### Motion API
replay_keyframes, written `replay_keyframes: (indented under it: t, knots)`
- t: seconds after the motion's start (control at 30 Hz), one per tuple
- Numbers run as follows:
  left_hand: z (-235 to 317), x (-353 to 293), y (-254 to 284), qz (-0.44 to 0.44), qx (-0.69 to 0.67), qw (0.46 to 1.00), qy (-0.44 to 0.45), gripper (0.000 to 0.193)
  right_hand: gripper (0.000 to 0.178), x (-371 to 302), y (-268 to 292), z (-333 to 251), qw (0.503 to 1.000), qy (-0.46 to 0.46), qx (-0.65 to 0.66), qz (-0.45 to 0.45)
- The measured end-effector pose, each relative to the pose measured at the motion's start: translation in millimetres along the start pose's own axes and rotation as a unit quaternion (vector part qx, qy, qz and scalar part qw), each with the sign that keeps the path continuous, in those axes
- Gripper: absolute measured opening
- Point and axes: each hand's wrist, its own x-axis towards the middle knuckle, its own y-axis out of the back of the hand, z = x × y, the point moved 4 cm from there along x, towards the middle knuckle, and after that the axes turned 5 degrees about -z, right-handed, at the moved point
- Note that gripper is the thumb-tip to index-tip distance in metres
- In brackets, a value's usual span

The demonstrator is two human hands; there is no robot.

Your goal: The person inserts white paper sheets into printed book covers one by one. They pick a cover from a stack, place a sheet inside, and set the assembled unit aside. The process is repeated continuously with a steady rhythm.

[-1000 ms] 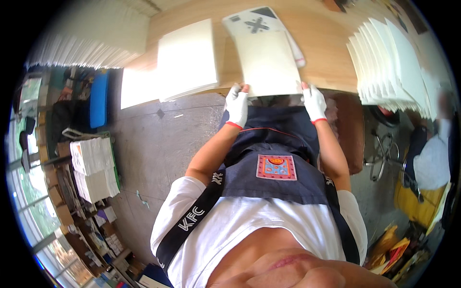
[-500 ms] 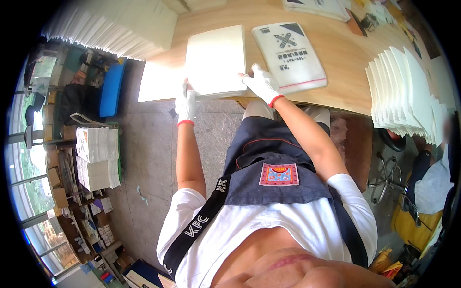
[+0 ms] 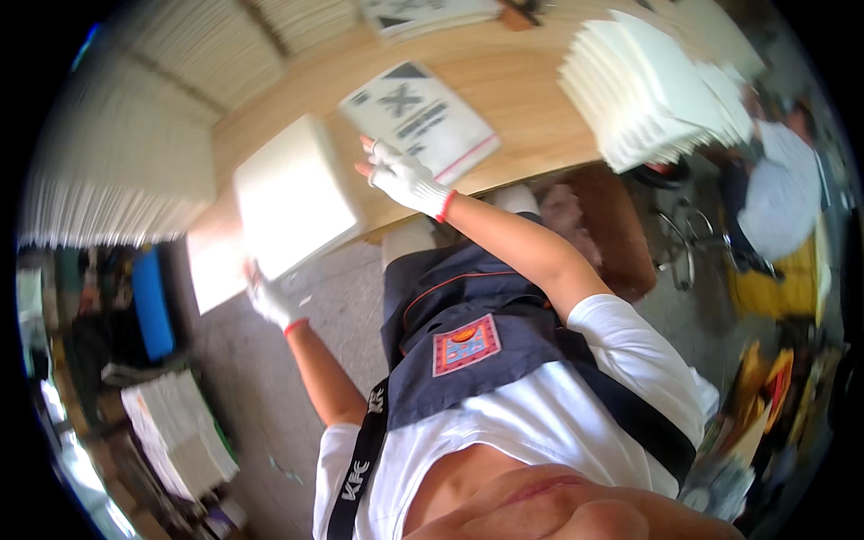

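My left hand (image 3: 270, 295), in a white glove with a red cuff, is at the near left corner of a thick stack of white sheets (image 3: 292, 202). Its fingers look stretched out but are smeared, and whether they touch the stack is unclear. My right hand (image 3: 400, 175), gloved alike with bare fingertips, hovers to the right of the stack with fingers apart and nothing in them. Just beyond it lies a pile of clear plastic bags (image 3: 459, 112) with black print and a red line along one edge.
Tall paper stacks (image 3: 117, 153) line the table's left side. A fanned pile of white folded sheets (image 3: 643, 90) sits at the right of the wooden table (image 3: 517, 90). More printed bags (image 3: 432, 16) lie at the back. A wheeled chair base (image 3: 684, 238) stands at right.
My right hand has come away from the white stack's edge, its fingers now spread near the plastic bags. The view has turned, so the table appears tilted and further left.
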Motion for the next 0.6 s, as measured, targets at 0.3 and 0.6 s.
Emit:
replay_keyframes:
  t: [0.3, 0.6]
  knots:
    - [-50, -80, 42, 0.064, 0.032, 0.982, -0.176, 0.035, 0.02, -235, 276, -115, 0.865, 0.029, -0.009, 0.5]
    - [-41, -137, -53, -0.166, 0.141, 0.968, -0.128, 0.029, 0.036, -252, 365, -133, 0.887, -0.268, -0.007, 0.376]
